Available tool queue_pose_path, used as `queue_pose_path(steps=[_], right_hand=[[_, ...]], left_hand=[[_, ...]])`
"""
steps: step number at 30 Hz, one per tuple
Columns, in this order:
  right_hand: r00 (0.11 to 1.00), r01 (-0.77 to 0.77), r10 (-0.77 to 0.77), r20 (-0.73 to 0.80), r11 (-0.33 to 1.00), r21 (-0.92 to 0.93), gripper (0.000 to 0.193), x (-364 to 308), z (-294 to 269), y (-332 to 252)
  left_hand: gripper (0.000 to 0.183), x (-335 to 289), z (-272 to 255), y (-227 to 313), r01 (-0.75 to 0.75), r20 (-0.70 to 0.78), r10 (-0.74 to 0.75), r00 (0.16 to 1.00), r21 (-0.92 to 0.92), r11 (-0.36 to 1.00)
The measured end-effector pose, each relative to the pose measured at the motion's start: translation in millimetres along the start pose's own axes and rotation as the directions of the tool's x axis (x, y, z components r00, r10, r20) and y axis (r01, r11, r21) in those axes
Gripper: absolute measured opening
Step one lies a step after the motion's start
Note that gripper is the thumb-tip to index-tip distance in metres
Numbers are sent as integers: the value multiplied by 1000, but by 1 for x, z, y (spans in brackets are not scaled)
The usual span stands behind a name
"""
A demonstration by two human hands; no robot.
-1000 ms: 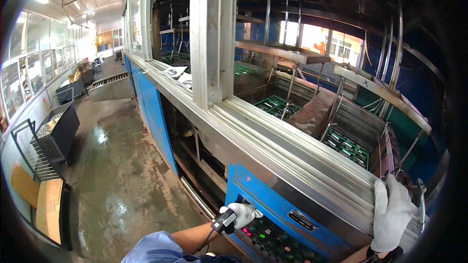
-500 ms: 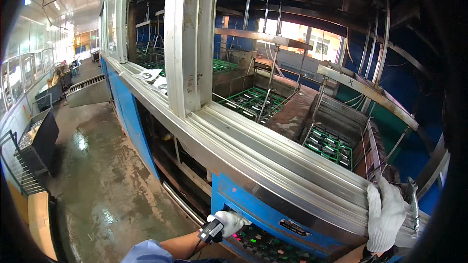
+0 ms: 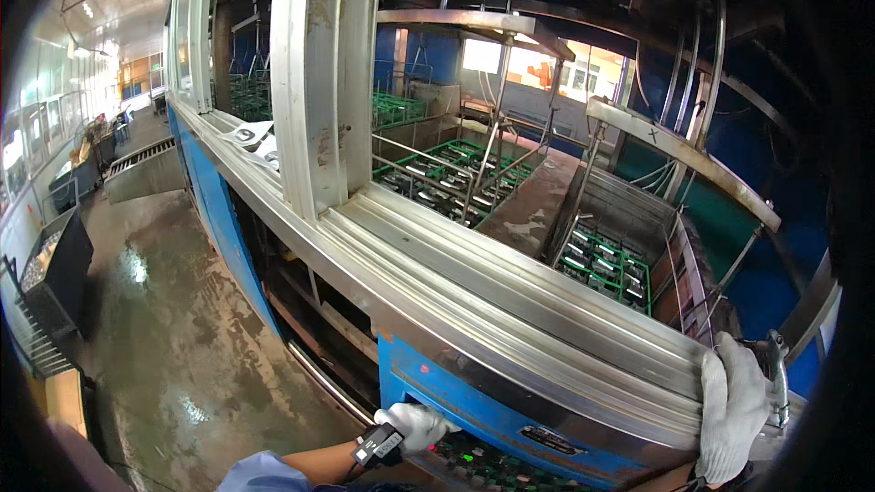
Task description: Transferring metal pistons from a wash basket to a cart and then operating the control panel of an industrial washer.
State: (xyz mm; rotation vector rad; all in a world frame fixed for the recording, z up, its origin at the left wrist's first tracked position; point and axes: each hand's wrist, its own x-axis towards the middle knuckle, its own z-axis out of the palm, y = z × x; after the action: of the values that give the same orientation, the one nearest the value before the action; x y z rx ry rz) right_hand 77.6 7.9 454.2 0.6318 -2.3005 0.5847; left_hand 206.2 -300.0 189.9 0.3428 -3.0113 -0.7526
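My left hand [image 3: 415,426], in a white glove with a dark device strapped at the wrist, is at the control panel [image 3: 506,471] low on the blue machine front. Its fingers are bent, with one digit stretched toward the panel's edge; what they press or hold is hidden. On the panel, a green and a red light glow. My right hand [image 3: 732,410], also gloved, lies over the far right of the metal ledge [image 3: 510,314], fingers extended, beside a metal handle [image 3: 777,378]. Beyond the ledge, green racks [image 3: 447,153] of small shiny parts hang from metal bars [image 3: 674,148] over tanks.
An aluminium post [image 3: 314,82] rises from the ledge. Papers [image 3: 253,138] lie on it farther left. Along the wet walkway [image 3: 150,328] stand dark bins [image 3: 56,255] and a grated metal chute [image 3: 141,169]. A brownish divider [image 3: 529,200] separates two tanks.
The view has shifted slightly. The hanging bar and green rack at the left tank have risen a little. Both my hands stay at the panel and ledge.
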Motion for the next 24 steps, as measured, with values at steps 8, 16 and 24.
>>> queue_pose_path(steps=[8,16,24], right_hand=[[989,0,15,148,995,-102,40,6,-14,-13],[993,95,-89,72,992,-79,35,4,-14,-17],[992,107,-102,72,992,-65,36,2,-16,-15]], left_hand=[[29,8,-9,5,52,165,-65,984,81,995],[26,5,42,-18,-311,-538,234,810,-57,949],[49,31,72,-33,-773,-752,255,608,-634,-29]])
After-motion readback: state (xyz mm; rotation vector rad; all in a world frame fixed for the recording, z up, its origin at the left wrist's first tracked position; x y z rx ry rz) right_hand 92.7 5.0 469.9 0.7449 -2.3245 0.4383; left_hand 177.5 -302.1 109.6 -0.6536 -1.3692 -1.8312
